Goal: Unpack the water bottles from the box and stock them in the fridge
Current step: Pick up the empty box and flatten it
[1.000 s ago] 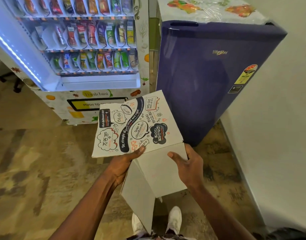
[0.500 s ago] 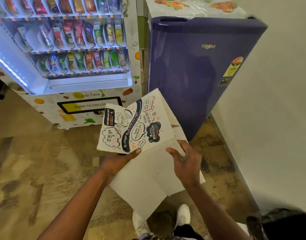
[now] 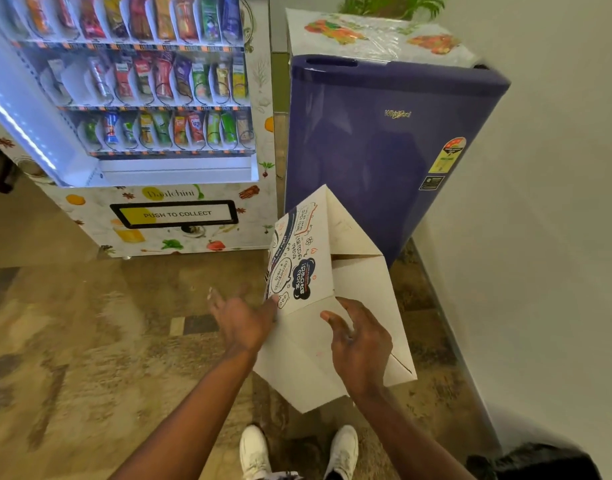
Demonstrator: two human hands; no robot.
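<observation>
A white cardboard box (image 3: pixel 358 299) with a printed side hangs tilted in front of me, low before the purple fridge (image 3: pixel 377 150), whose door is closed. My left hand (image 3: pixel 240 323) is spread beside the box's left edge, its fingertips at the printed panel and gripping nothing. My right hand (image 3: pixel 361 342) hovers over the plain white face with loosely spread fingers, not curled round it. No water bottles are visible.
A snack vending machine (image 3: pixel 142 133) stands left of the fridge. A white wall (image 3: pixel 540 237) runs close on the right. A potted plant (image 3: pixel 391 6) sits on the fridge top. A black object (image 3: pixel 536 462) lies at bottom right. My white shoes (image 3: pixel 297 452) stand on the patterned floor.
The box has swung round, its printed panel turning edge-on toward the fridge. Both hands have let go of the box and spread open.
</observation>
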